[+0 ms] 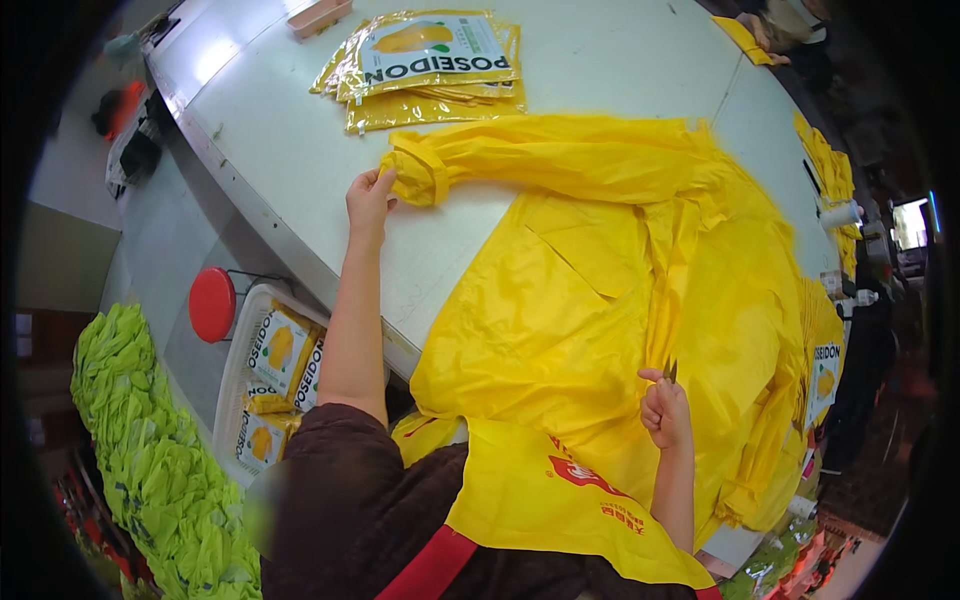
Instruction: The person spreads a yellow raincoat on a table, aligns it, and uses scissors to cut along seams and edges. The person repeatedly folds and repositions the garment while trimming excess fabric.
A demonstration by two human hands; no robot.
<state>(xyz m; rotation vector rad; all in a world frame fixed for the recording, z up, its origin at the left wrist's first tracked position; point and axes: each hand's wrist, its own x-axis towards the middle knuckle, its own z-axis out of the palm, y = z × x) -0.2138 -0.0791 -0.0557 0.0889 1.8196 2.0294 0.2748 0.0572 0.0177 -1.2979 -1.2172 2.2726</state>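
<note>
A yellow raincoat (560, 255) lies spread over the white table, one sleeve stretched out toward the left. My left hand (370, 205) pinches that sleeve's elastic cuff (418, 172) between thumb and fingers. Low on the coat's front, my right hand (667, 410) is closed around a small dark pointed tool, apparently thread snips (670, 371). Only the blades stick out past the fingers; the rest is hidden in the palm. A pocket flap shows on the coat between my hands.
Packed yellow bags (430, 65) are piled beyond the sleeve on the table (270, 120). Left of the table stand a white basket (232, 400) of packages, a red stool (212, 304) and a green heap of fabric (150, 450). Another person's hand (765, 40) is at the far right.
</note>
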